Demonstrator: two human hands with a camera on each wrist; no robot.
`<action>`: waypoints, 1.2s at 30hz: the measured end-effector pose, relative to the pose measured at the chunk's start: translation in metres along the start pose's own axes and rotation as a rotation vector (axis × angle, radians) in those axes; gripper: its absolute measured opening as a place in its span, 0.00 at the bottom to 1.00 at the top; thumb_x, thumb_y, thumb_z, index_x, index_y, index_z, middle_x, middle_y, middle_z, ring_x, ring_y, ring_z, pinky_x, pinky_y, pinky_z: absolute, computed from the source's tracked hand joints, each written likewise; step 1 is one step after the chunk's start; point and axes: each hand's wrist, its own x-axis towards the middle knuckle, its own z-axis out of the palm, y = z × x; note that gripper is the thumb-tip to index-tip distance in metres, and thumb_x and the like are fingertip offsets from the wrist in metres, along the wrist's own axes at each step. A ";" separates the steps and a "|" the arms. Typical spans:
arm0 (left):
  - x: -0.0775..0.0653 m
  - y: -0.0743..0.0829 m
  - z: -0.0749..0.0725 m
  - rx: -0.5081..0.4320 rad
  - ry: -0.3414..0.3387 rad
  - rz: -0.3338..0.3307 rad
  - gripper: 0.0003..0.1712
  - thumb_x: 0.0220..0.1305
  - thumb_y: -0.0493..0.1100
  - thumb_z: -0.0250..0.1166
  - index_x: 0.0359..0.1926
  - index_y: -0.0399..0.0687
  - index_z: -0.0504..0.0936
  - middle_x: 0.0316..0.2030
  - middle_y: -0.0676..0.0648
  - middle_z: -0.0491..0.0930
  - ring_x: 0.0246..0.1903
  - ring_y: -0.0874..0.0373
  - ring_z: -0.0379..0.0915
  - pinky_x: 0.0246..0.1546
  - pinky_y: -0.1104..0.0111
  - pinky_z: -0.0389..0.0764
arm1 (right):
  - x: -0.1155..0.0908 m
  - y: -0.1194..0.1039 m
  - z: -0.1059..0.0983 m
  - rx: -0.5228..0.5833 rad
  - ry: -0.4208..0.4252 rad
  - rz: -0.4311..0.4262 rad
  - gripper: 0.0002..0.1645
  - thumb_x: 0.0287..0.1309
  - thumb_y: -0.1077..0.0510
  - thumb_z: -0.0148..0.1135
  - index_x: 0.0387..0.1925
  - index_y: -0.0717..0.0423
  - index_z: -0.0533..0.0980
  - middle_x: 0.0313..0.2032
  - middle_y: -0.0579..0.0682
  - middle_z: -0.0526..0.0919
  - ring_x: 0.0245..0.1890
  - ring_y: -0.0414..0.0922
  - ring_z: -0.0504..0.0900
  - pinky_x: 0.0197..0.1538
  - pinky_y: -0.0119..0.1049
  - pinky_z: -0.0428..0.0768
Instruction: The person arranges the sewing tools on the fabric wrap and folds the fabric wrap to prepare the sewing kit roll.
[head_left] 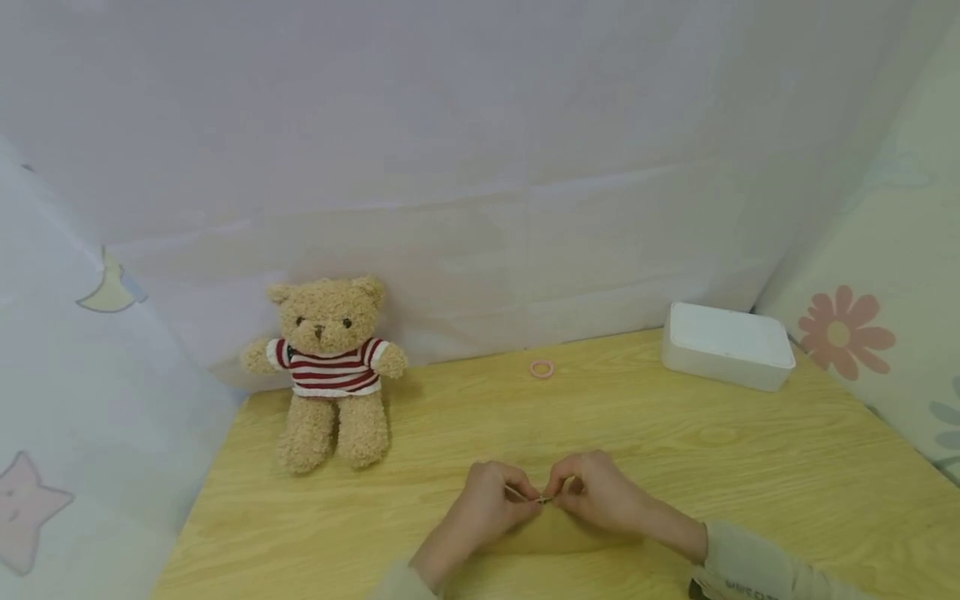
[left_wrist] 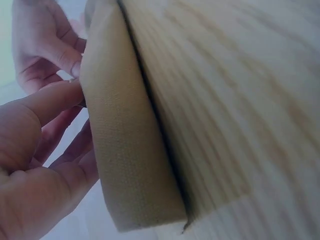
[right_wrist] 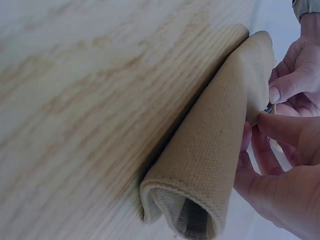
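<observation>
A tan, coarsely woven cloth piece (head_left: 558, 533) lies on the table near its front side, folded over like a soft pouch. In the right wrist view the cloth (right_wrist: 215, 125) shows a hollow end with a checked lining inside. My left hand (head_left: 483, 504) and right hand (head_left: 600, 493) meet at the middle of its far edge, fingertips almost together. Each pinches the edge between thumb and fingers. Between the fingertips, a small dark shiny metal piece (right_wrist: 268, 108) shows; fingers hide most of it.
A teddy bear (head_left: 330, 367) in a red-and-white striped shirt sits at the back left. A pink ring (head_left: 542, 369) lies near the table's back edge. At the back right stands a white box (head_left: 727, 346). Cloth-covered walls enclose the wooden table (head_left: 465, 417).
</observation>
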 end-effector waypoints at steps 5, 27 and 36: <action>-0.006 0.000 0.003 0.045 -0.012 0.084 0.01 0.54 0.33 0.69 0.30 0.41 0.85 0.33 0.47 0.84 0.30 0.66 0.80 0.31 0.78 0.78 | 0.000 0.001 0.002 -0.025 -0.011 -0.059 0.11 0.48 0.73 0.66 0.27 0.54 0.81 0.32 0.45 0.85 0.34 0.40 0.82 0.36 0.26 0.79; -0.017 -0.002 0.003 0.227 -0.090 0.131 0.13 0.52 0.38 0.72 0.39 0.43 0.81 0.41 0.48 0.83 0.37 0.65 0.77 0.38 0.76 0.77 | -0.018 -0.002 0.009 -0.161 -0.089 -0.071 0.21 0.43 0.66 0.72 0.43 0.54 0.79 0.38 0.42 0.80 0.34 0.36 0.76 0.39 0.34 0.80; -0.011 -0.011 -0.003 0.324 -0.073 0.190 0.23 0.56 0.38 0.69 0.54 0.45 0.77 0.46 0.50 0.82 0.44 0.64 0.77 0.45 0.72 0.77 | -0.018 0.005 0.001 -0.286 -0.035 -0.016 0.24 0.48 0.65 0.70 0.49 0.62 0.76 0.47 0.53 0.81 0.48 0.50 0.80 0.52 0.48 0.77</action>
